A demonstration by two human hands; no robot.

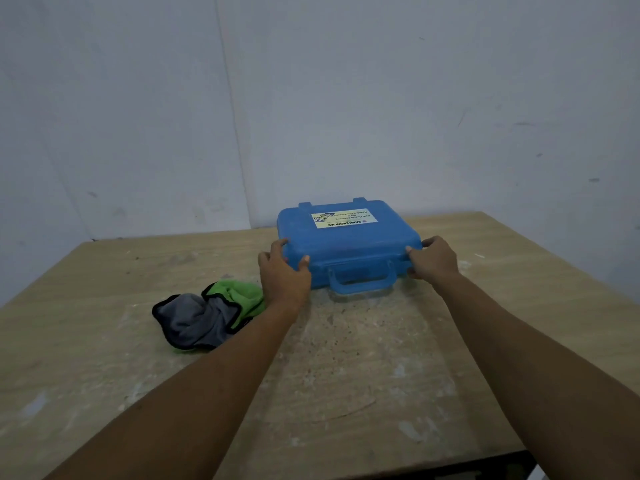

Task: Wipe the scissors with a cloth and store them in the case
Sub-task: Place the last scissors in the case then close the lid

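A blue plastic case (349, 242) with a handle on its near side and a pale label on its lid lies closed on the table (346, 358). My left hand (282, 273) grips the case's near left corner, thumb on the front edge. My right hand (433, 259) grips the near right corner the same way. A crumpled green and grey cloth (207, 311) with black trim lies on the table to the left of my left forearm. No scissors are in sight.
The wooden tabletop is worn and stained, with its near edge at the bottom right. A pale wall (311, 98) stands right behind the case, with a corner at the left.
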